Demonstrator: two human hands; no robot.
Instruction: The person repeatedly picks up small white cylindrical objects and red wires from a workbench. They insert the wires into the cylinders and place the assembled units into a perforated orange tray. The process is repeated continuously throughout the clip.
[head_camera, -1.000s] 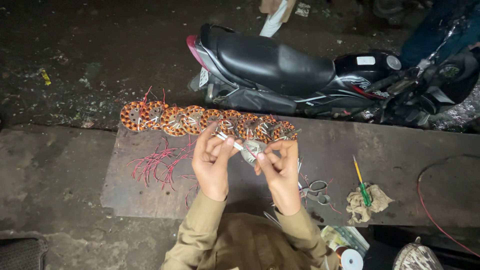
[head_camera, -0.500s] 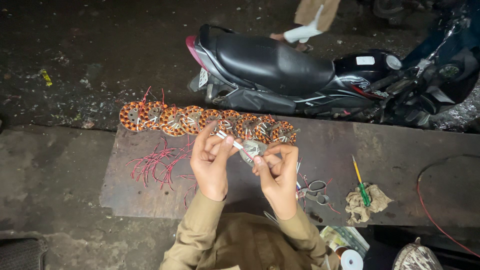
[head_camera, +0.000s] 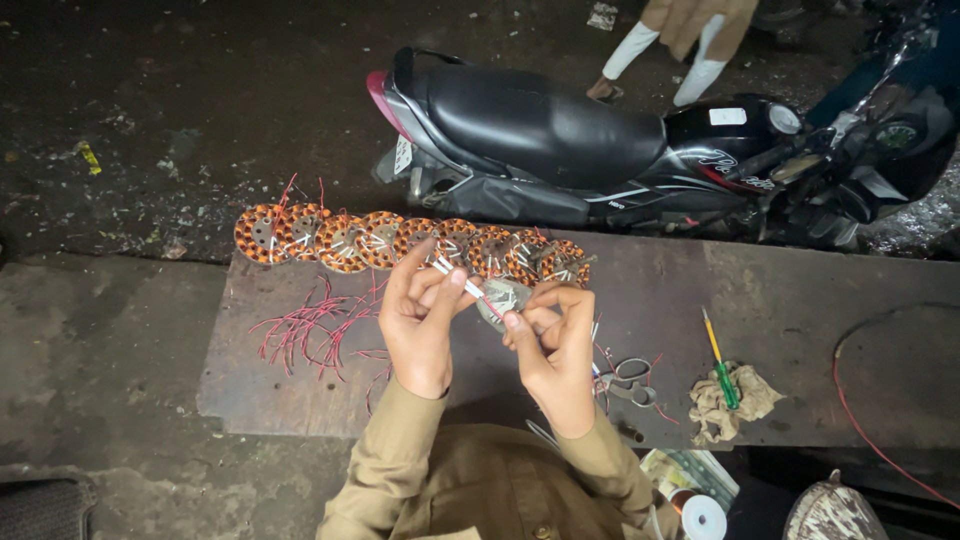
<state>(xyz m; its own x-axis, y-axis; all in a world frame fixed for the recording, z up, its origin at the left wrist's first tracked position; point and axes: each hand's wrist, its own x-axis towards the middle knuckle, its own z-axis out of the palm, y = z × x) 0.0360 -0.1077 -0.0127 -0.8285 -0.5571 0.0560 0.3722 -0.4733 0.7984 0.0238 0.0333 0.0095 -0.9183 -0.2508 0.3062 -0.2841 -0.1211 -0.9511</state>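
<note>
Head view: left hand (head_camera: 418, 318) grip pinches white sleeve (head_camera: 462, 286); right hand (head_camera: 553, 345) grip clamps grey winding piece (head_camera: 503, 296) between them.

copper-orange stator windings (head_camera: 345, 240) | red wire offcuts (head_camera: 300, 330) | green-yellow screwdriver (head_camera: 722, 372) | black scooter (head_camera: 640, 150), maroon tail | khaki sleeves (head_camera: 390, 460)

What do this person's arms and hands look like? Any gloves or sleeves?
No gloves: the left hand and right hand are bare, with no rings or watch that I can make out. Both arms wear long khaki-brown sleeves of a buttoned shirt, ending in plain cuffs at the wrists.
</note>
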